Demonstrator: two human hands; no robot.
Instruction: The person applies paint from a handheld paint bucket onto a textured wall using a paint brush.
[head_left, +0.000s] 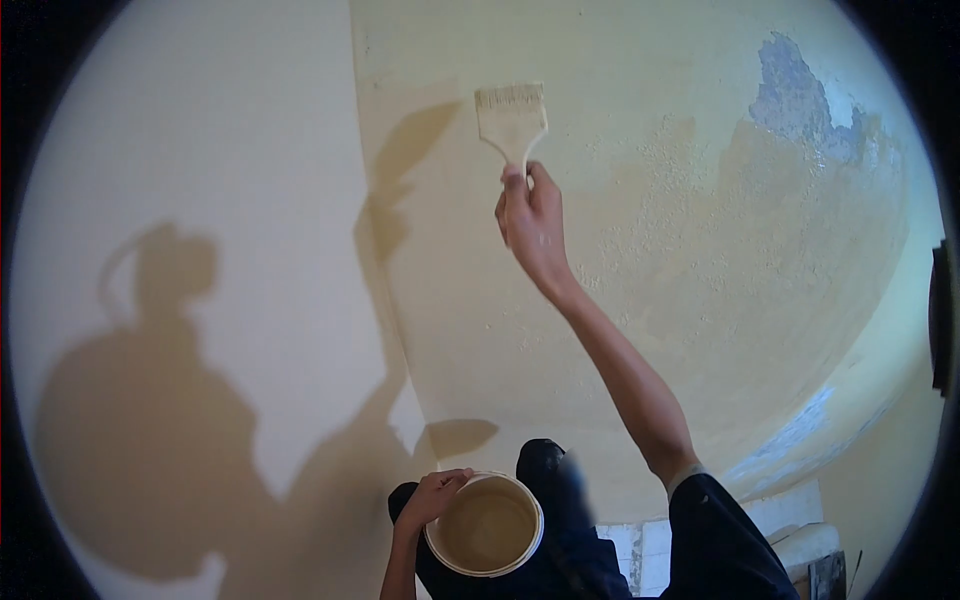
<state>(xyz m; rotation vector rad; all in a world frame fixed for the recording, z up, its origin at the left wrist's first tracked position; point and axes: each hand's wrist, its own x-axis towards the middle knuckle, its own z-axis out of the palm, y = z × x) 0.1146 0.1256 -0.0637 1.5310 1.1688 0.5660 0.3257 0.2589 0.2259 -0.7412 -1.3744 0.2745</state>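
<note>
My right hand point(537, 225) grips the handle of a wide, pale paintbrush point(512, 118), its bristles pointing up at the yellowish wall point(620, 60). Fingers and thumb wrap the narrow handle, which is mostly hidden in the hand. Low in the view, my left hand point(437, 498) is closed on the rim of a white bucket point(534, 550) close to my body. Beige-brown paint point(488, 530) shows inside the bucket. Around the middle of the wall a darker, wet-looking coat point(650, 330) spreads, with rough specks in its upper part.
A grey patch of peeled wall point(790, 90) lies at the upper right. The lighter wall point(220, 120) on the left meets the yellowish one at a corner and carries my shadow. White tiles point(655, 550) and a pale object point(808, 545) are at the lower right.
</note>
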